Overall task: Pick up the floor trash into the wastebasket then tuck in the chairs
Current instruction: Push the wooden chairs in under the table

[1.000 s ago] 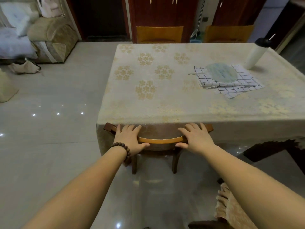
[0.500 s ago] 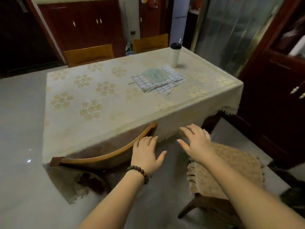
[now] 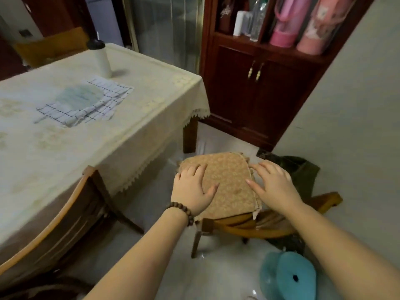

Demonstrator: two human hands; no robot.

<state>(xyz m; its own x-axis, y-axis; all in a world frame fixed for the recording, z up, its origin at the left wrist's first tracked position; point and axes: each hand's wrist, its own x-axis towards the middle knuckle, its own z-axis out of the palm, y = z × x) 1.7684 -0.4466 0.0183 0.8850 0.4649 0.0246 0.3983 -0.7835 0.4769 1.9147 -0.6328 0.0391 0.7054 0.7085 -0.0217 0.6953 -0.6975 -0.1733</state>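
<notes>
Two chairs lie within your reach. Largest, off to the left of your left hand (image 3: 193, 189), is the table (image 3: 151, 87) under its cream cloth, with one chair (image 3: 65, 215) already pushed in so that its curved back rail sits against the hanging hem. Directly beneath your hands stands the second chair (image 3: 249, 226), apart from the table, its back rail nearest you and its seat covered by a tan cushion (image 3: 229, 180). Beyond your right hand (image 3: 273, 187) rises a dark red cabinet (image 3: 249, 94). Below your right forearm, on the floor, lies a teal round object (image 3: 290, 276). On the table, well beyond your left hand, are a checked cloth (image 3: 104, 100) and a white bottle (image 3: 103, 59). Your left hand rests flat and spread on the cushion's left part, gripping nothing; a bead bracelet (image 3: 181, 210) circles that wrist. Your right hand is spread, fingers extended, over the cushion's right edge, holding nothing.
</notes>
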